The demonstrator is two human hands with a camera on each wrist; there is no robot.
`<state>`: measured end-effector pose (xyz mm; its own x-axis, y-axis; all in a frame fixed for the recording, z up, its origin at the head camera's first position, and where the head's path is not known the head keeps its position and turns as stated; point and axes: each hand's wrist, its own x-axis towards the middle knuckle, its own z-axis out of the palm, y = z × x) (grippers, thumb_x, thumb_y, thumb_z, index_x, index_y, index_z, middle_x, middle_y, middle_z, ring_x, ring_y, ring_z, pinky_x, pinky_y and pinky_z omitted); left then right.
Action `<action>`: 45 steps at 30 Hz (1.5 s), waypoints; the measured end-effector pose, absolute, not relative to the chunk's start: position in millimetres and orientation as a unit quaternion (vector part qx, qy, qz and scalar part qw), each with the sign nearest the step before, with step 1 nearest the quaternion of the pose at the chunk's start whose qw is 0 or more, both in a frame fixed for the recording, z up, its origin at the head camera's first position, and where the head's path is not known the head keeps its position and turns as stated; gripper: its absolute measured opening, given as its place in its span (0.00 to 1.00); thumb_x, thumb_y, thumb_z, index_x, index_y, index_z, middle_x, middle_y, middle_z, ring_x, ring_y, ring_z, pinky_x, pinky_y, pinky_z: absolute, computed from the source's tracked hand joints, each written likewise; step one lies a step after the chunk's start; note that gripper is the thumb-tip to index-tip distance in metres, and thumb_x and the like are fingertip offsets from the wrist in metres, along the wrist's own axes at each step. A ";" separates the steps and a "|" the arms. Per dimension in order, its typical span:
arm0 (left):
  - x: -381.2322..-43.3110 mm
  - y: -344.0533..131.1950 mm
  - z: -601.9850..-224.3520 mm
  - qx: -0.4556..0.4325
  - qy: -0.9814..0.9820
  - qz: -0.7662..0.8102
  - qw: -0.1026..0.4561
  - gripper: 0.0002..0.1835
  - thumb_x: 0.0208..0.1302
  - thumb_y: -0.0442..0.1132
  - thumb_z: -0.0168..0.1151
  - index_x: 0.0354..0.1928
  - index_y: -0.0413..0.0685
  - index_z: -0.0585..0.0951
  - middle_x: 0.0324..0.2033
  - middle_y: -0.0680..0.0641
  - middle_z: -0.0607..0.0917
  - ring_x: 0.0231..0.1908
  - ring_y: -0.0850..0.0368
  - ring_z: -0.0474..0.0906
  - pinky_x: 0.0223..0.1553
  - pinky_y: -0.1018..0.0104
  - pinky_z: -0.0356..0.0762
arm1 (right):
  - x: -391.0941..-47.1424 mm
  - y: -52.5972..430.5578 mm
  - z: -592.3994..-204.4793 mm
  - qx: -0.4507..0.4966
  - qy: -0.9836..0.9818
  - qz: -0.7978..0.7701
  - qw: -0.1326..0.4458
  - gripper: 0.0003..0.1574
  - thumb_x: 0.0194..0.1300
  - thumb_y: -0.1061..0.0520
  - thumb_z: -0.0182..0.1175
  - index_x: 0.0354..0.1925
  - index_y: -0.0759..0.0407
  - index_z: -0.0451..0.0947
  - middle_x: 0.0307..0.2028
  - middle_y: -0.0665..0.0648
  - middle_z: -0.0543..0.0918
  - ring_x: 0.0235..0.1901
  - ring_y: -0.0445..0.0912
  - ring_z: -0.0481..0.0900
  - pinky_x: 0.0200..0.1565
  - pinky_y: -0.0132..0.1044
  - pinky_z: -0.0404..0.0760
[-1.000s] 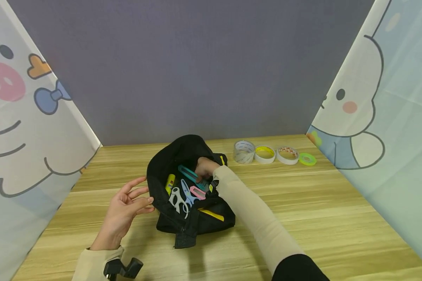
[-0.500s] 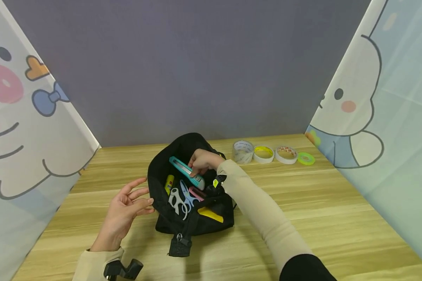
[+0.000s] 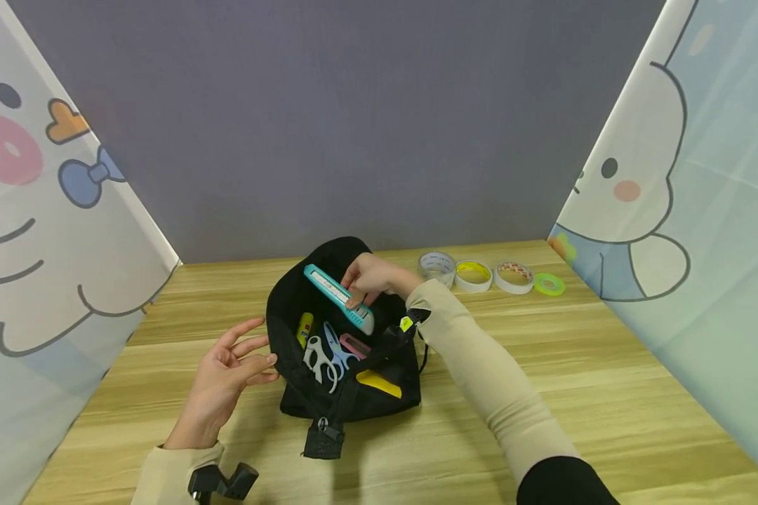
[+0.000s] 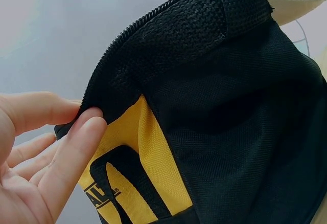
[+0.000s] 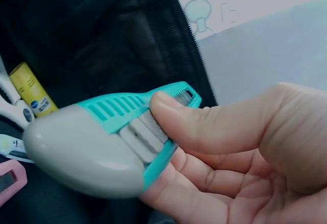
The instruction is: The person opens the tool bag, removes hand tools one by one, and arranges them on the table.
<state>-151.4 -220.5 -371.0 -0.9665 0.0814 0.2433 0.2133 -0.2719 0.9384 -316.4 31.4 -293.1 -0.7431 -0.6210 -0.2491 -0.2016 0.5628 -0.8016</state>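
Observation:
A black zippered tool bag (image 3: 284, 294) with yellow panels stands on the table, its mouth gaping. My left hand (image 3: 224, 372) pinches the bag's left rim between thumb and fingertips; the left wrist view shows this edge and its zipper teeth. In the bag's mouth, my right hand (image 3: 369, 275) grips a teal utility knife (image 3: 331, 289), thumb on its grey slider. Its grey rounded end faces the right wrist camera. Below it inside the bag lie a yellow glue stick (image 3: 304, 330), white scissors (image 3: 318, 361), blue scissors (image 3: 336, 351) and a pink cutter (image 3: 355, 346).
Along the table's back right stand a clear tape roll (image 3: 437, 266), a white roll with a yellow core (image 3: 474, 286), another white roll (image 3: 514, 287) and a flat green roll (image 3: 549, 284). A grey panel (image 3: 366, 126) rises behind the table.
My right hand has drawn the teal utility knife up from among the other things, toward the bag's upper opening. The left hand has stayed at the rim.

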 end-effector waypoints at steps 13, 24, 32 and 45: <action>-150.4 -222.4 -371.0 -0.130 -0.597 -0.790 0.044 0.30 0.62 0.15 0.57 0.60 0.54 0.76 0.42 0.51 0.87 0.32 0.58 0.87 0.31 0.61 0.87 | -313.3 55.8 -277.4 -0.217 0.839 -0.443 0.229 0.24 0.57 0.70 0.70 0.52 0.73 0.77 0.37 0.59 0.78 0.33 0.46 0.79 0.37 0.39 0.88; -151.2 -221.4 -371.1 -0.123 -0.599 -0.791 0.042 0.30 0.62 0.16 0.58 0.63 0.48 0.74 0.41 0.52 0.87 0.32 0.58 0.87 0.31 0.61 0.87 | -310.3 88.7 -270.1 -0.216 0.827 -0.479 0.200 0.26 0.58 0.70 0.69 0.55 0.74 0.75 0.37 0.59 0.80 0.33 0.45 0.79 0.36 0.38 0.87; -149.6 -222.1 -370.2 -0.127 -0.596 -0.791 0.043 0.30 0.62 0.15 0.57 0.61 0.52 0.75 0.43 0.51 0.88 0.33 0.58 0.87 0.31 0.62 0.87 | -306.6 118.3 -272.3 -0.213 0.816 -0.507 0.176 0.24 0.57 0.72 0.68 0.53 0.76 0.76 0.36 0.58 0.81 0.30 0.44 0.82 0.36 0.41 0.88; -149.6 -222.3 -370.3 -0.129 -0.599 -0.789 0.040 0.30 0.63 0.16 0.57 0.62 0.49 0.74 0.43 0.51 0.88 0.33 0.58 0.87 0.31 0.62 0.87 | -307.1 163.0 -286.1 -0.181 0.808 -0.537 0.158 0.27 0.59 0.73 0.65 0.56 0.80 0.72 0.37 0.58 0.79 0.29 0.42 0.81 0.32 0.35 0.86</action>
<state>-149.6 -222.3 -370.3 -0.9635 0.0905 0.2519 0.2183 -0.2792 0.9351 -307.1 163.0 -286.1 -0.8841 -0.4633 -0.0609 -0.1231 0.3566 -0.9261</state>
